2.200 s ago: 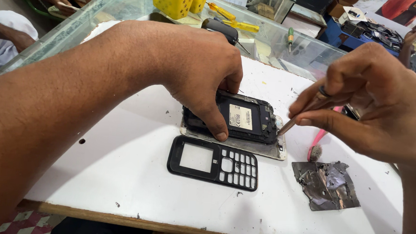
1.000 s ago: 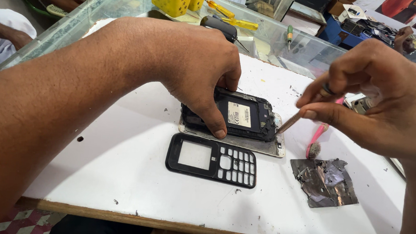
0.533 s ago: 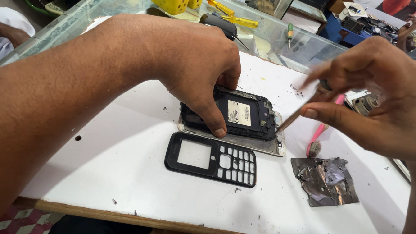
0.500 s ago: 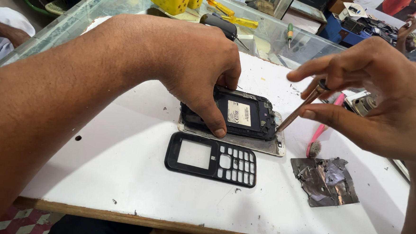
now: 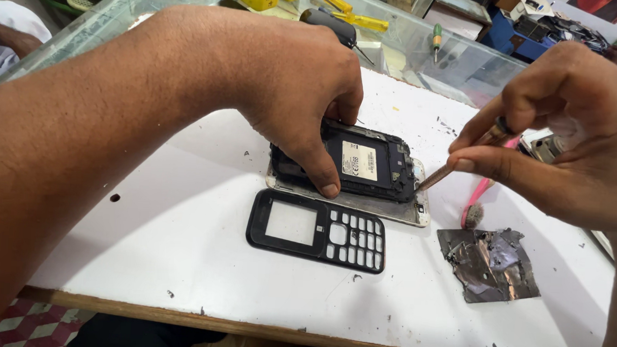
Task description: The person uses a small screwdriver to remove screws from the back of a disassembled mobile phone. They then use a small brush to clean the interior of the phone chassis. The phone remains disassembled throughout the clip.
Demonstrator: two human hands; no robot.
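the left hand (image 5: 284, 95) presses thumb and fingers closed onto the black phone body (image 5: 355, 162), which lies on a silver plate mid-way across the white table (image 5: 177, 258). the right hand (image 5: 571, 131) pinches a thin screwdriver (image 5: 449, 170), its tip at the body's right edge. a black keypad frame (image 5: 316, 230) lies just in front, toward the near edge. crumpled foil (image 5: 490, 264) sits near the right edge, with a pink brush (image 5: 477, 200) beside it.
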